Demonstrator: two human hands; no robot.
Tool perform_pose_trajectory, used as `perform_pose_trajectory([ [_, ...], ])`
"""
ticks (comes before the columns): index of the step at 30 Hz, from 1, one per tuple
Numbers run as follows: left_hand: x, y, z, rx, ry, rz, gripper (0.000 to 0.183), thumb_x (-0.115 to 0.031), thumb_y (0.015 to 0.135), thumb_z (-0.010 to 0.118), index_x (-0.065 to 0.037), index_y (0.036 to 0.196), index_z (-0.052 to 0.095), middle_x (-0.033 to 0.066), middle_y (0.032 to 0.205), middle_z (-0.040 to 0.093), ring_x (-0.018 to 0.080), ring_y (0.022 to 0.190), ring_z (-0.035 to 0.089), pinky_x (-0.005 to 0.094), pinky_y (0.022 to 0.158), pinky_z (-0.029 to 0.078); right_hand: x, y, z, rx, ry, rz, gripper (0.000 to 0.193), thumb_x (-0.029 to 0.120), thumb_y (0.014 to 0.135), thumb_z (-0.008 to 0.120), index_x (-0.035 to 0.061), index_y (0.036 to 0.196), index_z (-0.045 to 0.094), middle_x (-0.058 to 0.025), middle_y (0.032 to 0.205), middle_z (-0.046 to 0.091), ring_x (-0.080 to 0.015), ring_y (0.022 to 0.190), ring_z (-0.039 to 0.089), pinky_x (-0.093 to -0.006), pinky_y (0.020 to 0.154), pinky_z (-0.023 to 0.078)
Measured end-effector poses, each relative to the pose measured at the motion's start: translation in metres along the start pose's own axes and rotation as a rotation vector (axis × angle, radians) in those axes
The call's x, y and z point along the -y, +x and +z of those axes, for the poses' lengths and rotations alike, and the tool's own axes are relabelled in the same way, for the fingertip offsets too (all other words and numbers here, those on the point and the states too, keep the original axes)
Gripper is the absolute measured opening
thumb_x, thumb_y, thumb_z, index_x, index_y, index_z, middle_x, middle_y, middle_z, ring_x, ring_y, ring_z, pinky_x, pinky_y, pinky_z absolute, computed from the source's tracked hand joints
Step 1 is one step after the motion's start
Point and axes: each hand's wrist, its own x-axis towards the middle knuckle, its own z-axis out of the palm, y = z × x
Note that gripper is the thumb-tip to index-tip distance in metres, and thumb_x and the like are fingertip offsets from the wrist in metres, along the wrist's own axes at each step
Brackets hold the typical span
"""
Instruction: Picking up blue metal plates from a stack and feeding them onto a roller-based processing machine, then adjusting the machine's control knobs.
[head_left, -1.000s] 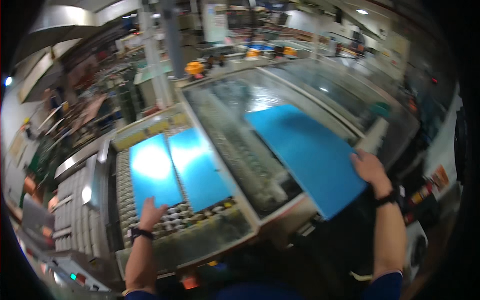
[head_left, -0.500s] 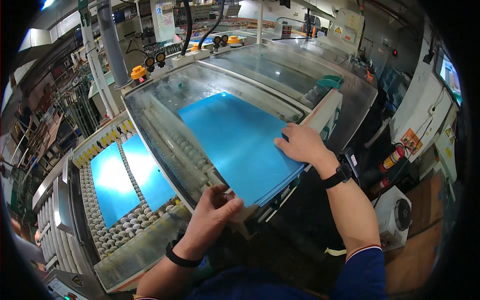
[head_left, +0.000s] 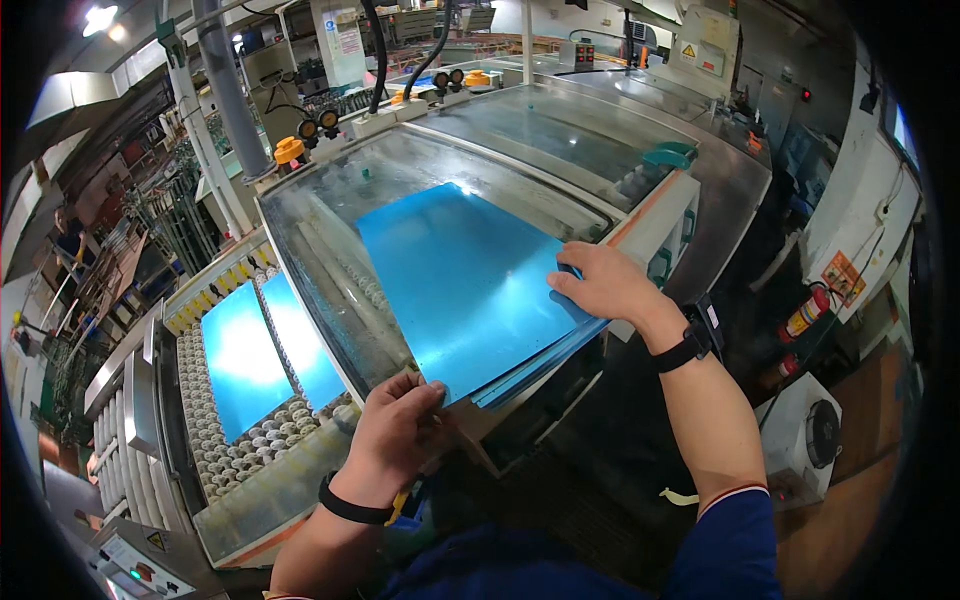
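Observation:
A stack of blue sheets (head_left: 455,280) lies on the clear cover of a machine (head_left: 330,215). My left hand (head_left: 395,435) pinches the stack's near left corner. My right hand (head_left: 600,285) presses on its near right edge, thumb under the sheets. Both wrists wear black bands. Two more blue sheets (head_left: 265,350) rest on a roller conveyor (head_left: 215,440) to the left.
A second glass-topped section (head_left: 560,130) extends behind, with a teal part (head_left: 668,155) at its right corner. Yellow-capped fittings (head_left: 288,150) and black hoses stand at the back. A red fire extinguisher (head_left: 805,315) and a white box with a fan (head_left: 815,440) sit right.
My left hand left the conveyor sheets and came to grip the stack's near corner. The view swung left to right, and my right hand stayed on the stack's right edge.

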Motion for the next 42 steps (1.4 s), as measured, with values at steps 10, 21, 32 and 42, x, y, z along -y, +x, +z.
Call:
perform_pose_trajectory([
  [10,0.002,0.005,-0.034,-0.168,-0.275,0.121,0.01,-0.009,0.096,0.056,-0.004,0.105,0.057,0.0059,0.082,0.062,0.0246,0.073,0.069,0.0316,0.053,0.052,-0.003,0.0,0.005,-0.013,0.008,-0.014,0.042,0.04,0.091,0.058,0.0071,0.111,0.073,-0.0152,0.121,0.067,-0.0394,0.11,0.063,-0.0449,0.096,0.051],
  [21,-0.008,-0.006,-0.034,-0.11,-0.329,0.164,0.014,-0.005,0.099,0.053,-0.004,0.112,0.058,0.0072,0.087,0.065,0.0301,0.088,0.071,0.033,0.063,0.053,-0.009,-0.002,0.001,-0.004,-0.017,0.026,0.045,0.041,0.09,0.058,0.006,0.117,0.069,-0.0173,0.123,0.065,-0.0393,0.113,0.061,-0.0457,0.098,0.049],
  [32,0.032,-0.02,-0.096,0.01,-0.342,0.087,0.014,-0.011,0.101,0.055,-0.002,0.111,0.06,0.0137,0.096,0.068,0.0202,0.082,0.067,0.0277,0.059,0.049,0.002,0.003,-0.012,0.114,-0.157,0.28,0.06,0.053,0.092,0.054,0.0017,0.122,0.063,-0.0264,0.113,0.068,-0.0421,0.111,0.063,-0.0489,0.094,0.049],
  [42,0.008,-0.015,-0.097,0.058,-0.353,0.214,0.024,-0.011,0.102,0.051,-0.003,0.125,0.058,0.0078,0.116,0.066,0.0222,0.104,0.065,0.0418,0.091,0.055,-0.005,0.002,-0.004,0.101,-0.059,0.264,0.064,0.045,0.095,0.056,-0.0043,0.136,0.054,-0.0278,0.128,0.062,-0.0424,0.123,0.057,-0.0445,0.104,0.044],
])
